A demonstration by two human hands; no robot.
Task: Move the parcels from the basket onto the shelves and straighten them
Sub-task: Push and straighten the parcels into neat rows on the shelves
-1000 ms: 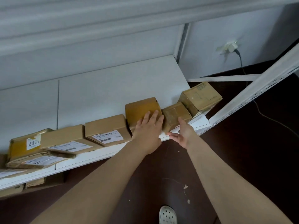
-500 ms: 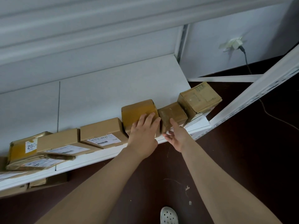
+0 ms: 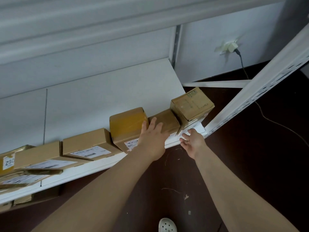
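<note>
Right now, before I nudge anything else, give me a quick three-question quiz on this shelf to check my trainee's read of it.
1. True or false: the right hand is open and holds nothing.
2. The fingertips of the left hand lie on which item? A) the flat labelled box B) the small brown box C) the wall plug
3. Fill in: ___ parcels sit between the yellow-taped box and the right end of the shelf.

Key: 1 true; 2 B; 3 two.
</note>
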